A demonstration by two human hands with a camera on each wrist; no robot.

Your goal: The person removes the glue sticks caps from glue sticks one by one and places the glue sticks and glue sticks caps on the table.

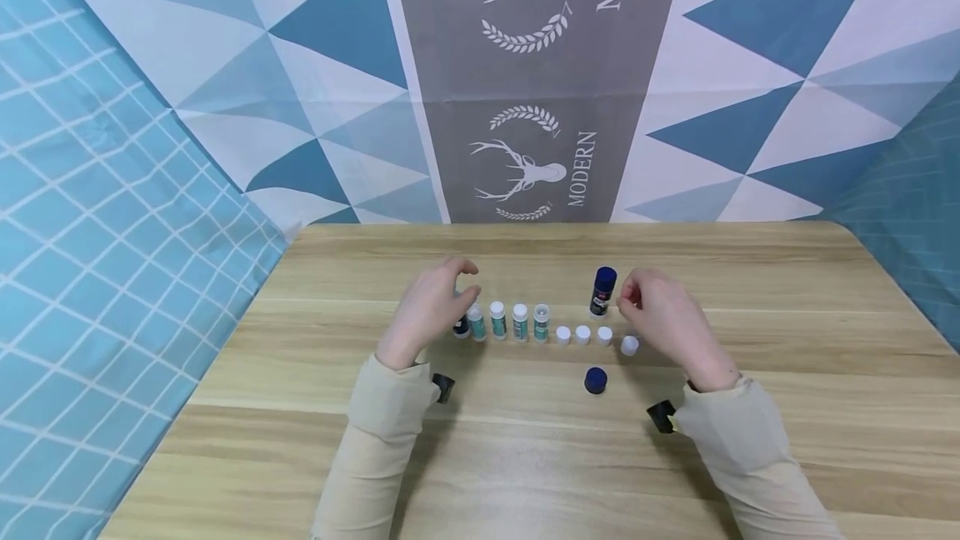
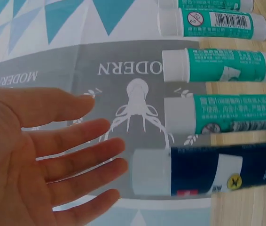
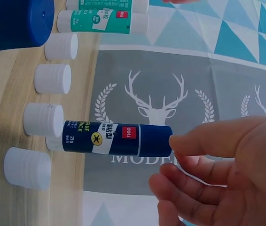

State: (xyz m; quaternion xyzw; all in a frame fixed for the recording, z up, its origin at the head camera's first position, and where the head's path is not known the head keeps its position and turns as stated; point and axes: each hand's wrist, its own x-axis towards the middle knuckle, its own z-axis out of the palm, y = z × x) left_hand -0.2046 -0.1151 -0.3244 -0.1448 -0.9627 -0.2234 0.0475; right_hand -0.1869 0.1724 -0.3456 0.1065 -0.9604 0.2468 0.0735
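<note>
My left hand, thumb and fingers spread apart, hovers by the white top of a navy glue stick. Between its fingers there is nothing. That stick stands at the left end of a row with several teal-labelled glue sticks, all with white upper ends. On the right, my right hand has loosely bent fingers and holds nothing. Close to its thumb stands another navy glue stick with a dark blue cap on. In the right wrist view the thumb tip overlaps that cap's end.
Several small white caps continue the row to the right of the teal sticks. A loose dark blue cap lies nearer the front. Everything stands on a wooden table, with a patterned cloth behind it.
</note>
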